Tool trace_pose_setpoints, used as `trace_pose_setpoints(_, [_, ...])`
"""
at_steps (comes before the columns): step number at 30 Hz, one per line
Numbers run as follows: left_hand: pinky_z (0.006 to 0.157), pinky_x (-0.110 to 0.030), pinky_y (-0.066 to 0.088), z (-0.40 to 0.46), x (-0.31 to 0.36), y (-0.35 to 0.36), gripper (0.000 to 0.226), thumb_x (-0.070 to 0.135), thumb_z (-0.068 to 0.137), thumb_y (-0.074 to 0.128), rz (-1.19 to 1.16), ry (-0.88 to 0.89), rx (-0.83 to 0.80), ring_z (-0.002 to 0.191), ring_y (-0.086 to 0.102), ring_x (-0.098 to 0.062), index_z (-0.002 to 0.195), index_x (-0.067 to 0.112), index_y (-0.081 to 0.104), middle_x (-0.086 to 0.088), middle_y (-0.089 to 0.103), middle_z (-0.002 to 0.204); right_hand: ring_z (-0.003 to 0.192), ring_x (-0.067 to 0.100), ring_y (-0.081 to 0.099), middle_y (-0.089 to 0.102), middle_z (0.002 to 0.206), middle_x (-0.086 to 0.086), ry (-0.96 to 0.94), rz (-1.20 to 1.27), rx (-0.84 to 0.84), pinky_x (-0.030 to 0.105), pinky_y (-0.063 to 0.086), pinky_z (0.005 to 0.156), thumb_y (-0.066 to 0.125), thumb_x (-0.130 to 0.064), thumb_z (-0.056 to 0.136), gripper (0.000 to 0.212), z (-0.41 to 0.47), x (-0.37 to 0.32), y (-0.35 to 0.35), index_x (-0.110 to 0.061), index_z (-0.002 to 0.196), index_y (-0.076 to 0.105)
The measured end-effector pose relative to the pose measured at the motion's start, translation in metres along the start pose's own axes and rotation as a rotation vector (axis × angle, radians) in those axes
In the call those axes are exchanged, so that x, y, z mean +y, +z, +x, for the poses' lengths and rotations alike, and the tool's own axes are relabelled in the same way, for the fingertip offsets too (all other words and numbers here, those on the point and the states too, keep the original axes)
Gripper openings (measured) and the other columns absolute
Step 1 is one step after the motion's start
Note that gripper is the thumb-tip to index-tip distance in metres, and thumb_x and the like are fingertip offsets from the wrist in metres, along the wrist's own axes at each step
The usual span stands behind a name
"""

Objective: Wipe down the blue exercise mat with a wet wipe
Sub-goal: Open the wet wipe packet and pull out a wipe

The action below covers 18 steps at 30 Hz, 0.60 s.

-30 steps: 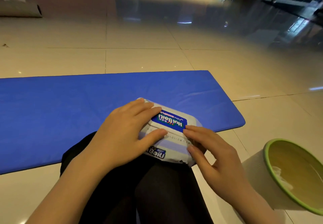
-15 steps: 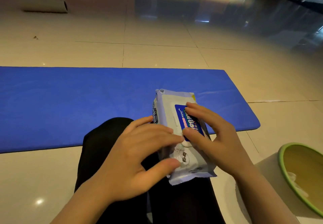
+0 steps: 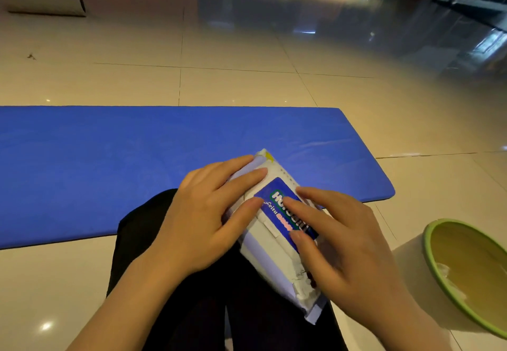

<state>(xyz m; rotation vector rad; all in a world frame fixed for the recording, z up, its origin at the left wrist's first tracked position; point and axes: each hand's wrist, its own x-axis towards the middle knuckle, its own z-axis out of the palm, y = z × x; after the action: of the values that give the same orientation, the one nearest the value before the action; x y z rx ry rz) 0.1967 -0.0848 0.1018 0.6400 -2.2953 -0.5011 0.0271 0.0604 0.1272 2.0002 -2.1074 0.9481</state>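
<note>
The wipes pack [image 3: 263, 252] lies on the lap [image 3: 192, 317], its far end over the mat [image 3: 109, 164], which spans the floor [image 3: 247, 87] ahead. The left hand [image 3: 203, 221] rests on the pack's left part, the right hand [image 3: 348, 254] on its right. A basin [image 3: 427, 241] stands on the floor at right.

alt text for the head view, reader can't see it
A wet wipe pack lies on the person's lap; the left hand rests on it, the right hand's fingers touch its blue label. The blue mat lies ahead on the tiled floor, a green-rimmed bin to the right.

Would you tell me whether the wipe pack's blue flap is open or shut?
Shut: the blue flap lies flat on the wipe pack under the right hand; no wipe shows.
</note>
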Motion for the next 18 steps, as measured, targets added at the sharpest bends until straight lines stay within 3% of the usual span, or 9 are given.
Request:
trace_pose_setpoints(5, [0.099,-0.020,0.034,-0.039,0.024,0.008,0.046,0.052,0.101,0.039,0.090,-0.057,0.125,0.125,0.048,-0.011,0.137,0.026,0.051,-0.004,0.049,0.147,0.118,0.001,0.051,0.057,0.131,-0.014,0.011,0.075,0.032,0.033,0.048,0.095,0.054,-0.057,0.088,0.048,0.006,0.002,0.012,-0.027,0.124,0.062])
trace_pose_setpoints(9, [0.098,-0.029,0.037,-0.050,0.032,0.004,0.040,0.053,0.101,0.039,0.107,-0.068,0.210,0.128,0.047,-0.014,0.130,0.030,0.053,-0.003,0.050,0.145,0.124,-0.006,0.047,0.054,0.133,-0.024,0.031,0.243,-0.074,0.013,0.050,0.088,0.047,-0.066,0.089,0.053,0.016,0.009,0.011,-0.031,0.126,0.062])
trace_pose_setpoints(11, [0.100,-0.028,0.034,-0.036,0.034,-0.002,0.035,0.050,0.101,0.041,0.100,-0.048,0.245,0.128,0.046,-0.014,0.123,0.027,0.057,-0.001,0.050,0.142,0.124,-0.007,0.046,0.051,0.137,-0.023,-0.016,0.220,-0.147,0.012,0.046,0.087,0.043,-0.068,0.090,0.052,0.019,0.014,0.007,-0.036,0.129,0.057])
trace_pose_setpoints(14, [0.109,-0.039,0.031,-0.010,0.037,-0.005,0.041,0.050,0.096,0.047,0.109,-0.012,0.126,0.129,0.048,-0.012,0.127,0.028,0.061,0.005,0.054,0.141,0.126,-0.004,0.047,0.054,0.138,-0.018,-0.116,0.176,-0.202,0.018,0.045,0.094,0.046,-0.055,0.095,0.045,0.022,0.016,0.001,-0.031,0.131,0.059])
trace_pose_setpoints(18, [0.114,-0.046,0.029,-0.006,0.027,0.002,0.053,0.071,0.093,0.036,-0.067,-0.114,-0.022,0.127,0.043,0.007,0.132,0.040,0.054,0.027,0.053,0.133,0.128,0.002,0.047,0.054,0.139,-0.011,-0.186,0.098,-0.134,0.018,0.037,0.106,0.047,-0.042,0.098,0.040,0.017,0.013,0.011,-0.023,0.133,0.056])
